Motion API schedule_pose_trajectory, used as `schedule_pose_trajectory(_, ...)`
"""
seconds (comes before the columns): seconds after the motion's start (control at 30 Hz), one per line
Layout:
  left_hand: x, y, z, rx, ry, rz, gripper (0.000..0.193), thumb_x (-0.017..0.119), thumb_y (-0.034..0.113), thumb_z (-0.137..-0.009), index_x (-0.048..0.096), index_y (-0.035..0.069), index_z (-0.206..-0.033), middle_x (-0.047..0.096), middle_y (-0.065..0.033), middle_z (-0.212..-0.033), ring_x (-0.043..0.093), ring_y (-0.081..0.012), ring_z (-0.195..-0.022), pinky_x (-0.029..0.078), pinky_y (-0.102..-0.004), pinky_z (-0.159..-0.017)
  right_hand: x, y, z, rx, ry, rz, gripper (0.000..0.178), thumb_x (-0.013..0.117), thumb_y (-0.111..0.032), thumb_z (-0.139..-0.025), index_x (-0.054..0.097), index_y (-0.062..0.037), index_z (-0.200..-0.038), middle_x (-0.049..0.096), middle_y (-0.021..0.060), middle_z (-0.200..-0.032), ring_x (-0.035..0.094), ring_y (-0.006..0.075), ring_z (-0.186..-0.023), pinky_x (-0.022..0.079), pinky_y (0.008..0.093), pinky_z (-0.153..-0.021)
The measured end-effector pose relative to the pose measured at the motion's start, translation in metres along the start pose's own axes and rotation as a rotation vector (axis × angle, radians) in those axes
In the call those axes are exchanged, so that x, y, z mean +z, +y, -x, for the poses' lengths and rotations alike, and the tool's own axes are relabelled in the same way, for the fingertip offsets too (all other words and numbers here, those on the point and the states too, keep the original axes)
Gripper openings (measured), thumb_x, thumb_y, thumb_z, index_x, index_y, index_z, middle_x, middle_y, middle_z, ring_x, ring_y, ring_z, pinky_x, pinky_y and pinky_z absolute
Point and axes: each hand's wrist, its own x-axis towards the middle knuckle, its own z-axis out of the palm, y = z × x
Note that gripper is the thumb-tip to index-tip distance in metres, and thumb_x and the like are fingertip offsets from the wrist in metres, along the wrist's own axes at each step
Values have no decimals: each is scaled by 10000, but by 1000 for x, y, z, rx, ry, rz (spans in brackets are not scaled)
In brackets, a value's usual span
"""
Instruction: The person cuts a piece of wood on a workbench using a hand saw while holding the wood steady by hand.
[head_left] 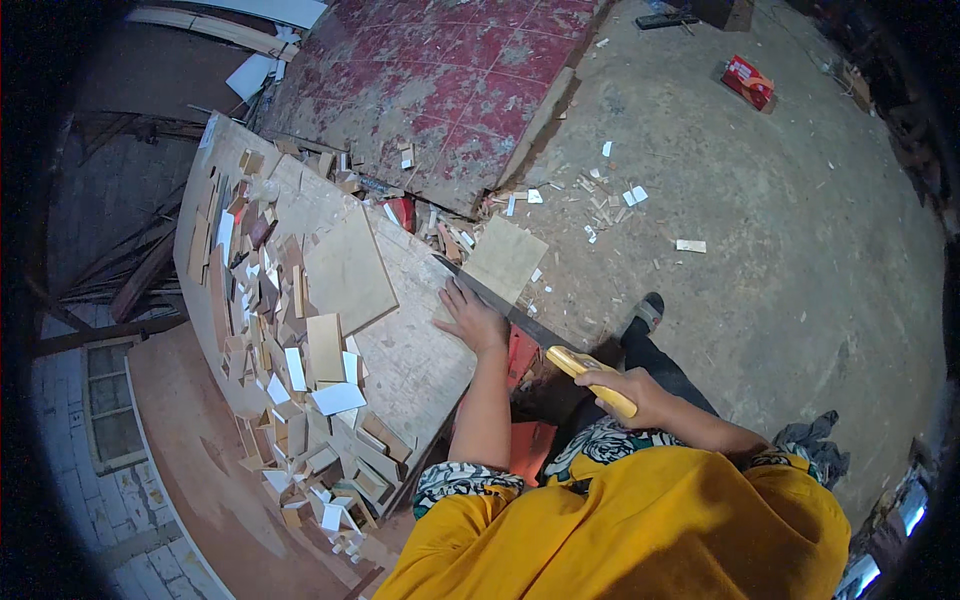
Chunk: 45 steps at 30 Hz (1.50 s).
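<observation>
Bare concrete floor [760, 230] fills the right half of the frame, mostly open apart from scattered wood chips, a red box [748, 81] at the upper right and a sandalled foot [648, 313] near centre. Left of it a worn plywood workbench [420, 360] runs from upper left down to lower centre, its left side heaped with wood offcuts [290, 380] — only the strip along its right edge is bare. A larger square board [348, 268] lies flat among the scraps.

At that right edge a thin square plywood piece [506, 259] overhangs the bench toward the floor, with free space beneath and beyond it. The left hand [470, 318] lies flat with fingers spread, pressing on the bench top just beside the piece's lower corner; whether it touches the piece itself is hard to tell.

The right hand [630, 388] is closed in a full grip on the yellow handle of a handsaw [520, 318]. Its long axis runs diagonally, handle at lower right, blade pointing up-left along the bench edge (the blade crosses the lower edge of the plywood piece), passing just beside the left hand's fingers — little clearance there, open room on the floor side.
</observation>
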Motion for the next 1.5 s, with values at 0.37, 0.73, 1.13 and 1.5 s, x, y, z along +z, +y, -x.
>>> schedule_pose_trajectory(0.37, 0, 0, 3, 28, 53, 70, 590, 524, 291, -912, 413, 133, -1470, 318, -57, -1569, 201, -283, -1495, 84, -758, -1078, 14, -12, -67, -40, 94, -65, 568, 653, -52, -816, 523, -252, -1332, 677, 185, -1072, 671, 411, -872, 553, 442, -707)
schedule_pose_trajectory(0.73, 7, -3, 0, 42, 111, 83, 553, 539, 228, -892, 464, 144, -1433, 358, -38, -1549, 239, -257, -1483, 84, -785, -1048, 12, -24, -31, 170, -33, 32, 584, 646, -30, -810, 518, -273, -1325, 662, 178, -1153, 658, 420, -935, 560, 439, -736)
schedule_pose_trajectory(1.13, 2, -1, -7, -55, 100, 147, 559, 476, 159, -912, 405, 162, -1467, 362, -4, -1545, 260, -221, -1470, 94, -804, -1021, 14, -36, -33, 18, 31, 98, 596, 656, -62, -806, 503, -265, -1344, 672, 192, -1066, 657, 437, -863, 540, 477, -701)
schedule_pose_trajectory(1.5, -1, 2, -4, -52, 66, 121, 514, 492, 251, -943, 438, 183, -1449, 372, -29, -1531, 287, -231, -1453, 95, -805, -1017, 12, -10, -71, -49, 135, 13, 570, 651, -73, -824, 512, -266, -1341, 689, 174, -981, 673, 407, -802, 543, 466, -649)
